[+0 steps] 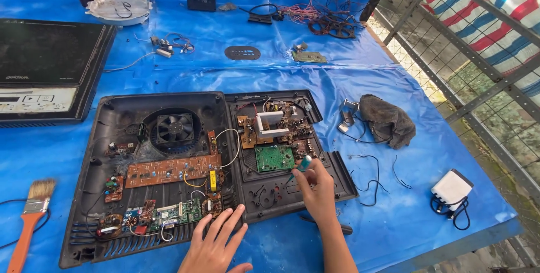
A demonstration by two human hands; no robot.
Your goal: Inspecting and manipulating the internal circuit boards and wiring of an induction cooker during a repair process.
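An opened black appliance casing point(112, 110) lies flat on the blue sheet, with a round fan point(174, 128), a long brown circuit board point(171, 170) and smaller boards inside. Its right half point(332, 166) carries a green circuit board point(274, 157) and a brown board with a white part point(270, 125). My right hand point(316, 188) grips a teal-handled screwdriver point(302, 165) whose tip points down beside the green board. My left hand point(216, 242) rests flat, fingers apart, on the casing's front edge near a small green board point(179, 212).
A second cooktop unit point(45, 70) sits at far left, a paintbrush point(31, 216) below it. A dark rag point(388, 120), loose black wires point(371, 177) and a white adapter point(451, 188) lie to the right. Wire bundles point(329, 17) and a metal fence point(478, 70) stand behind.
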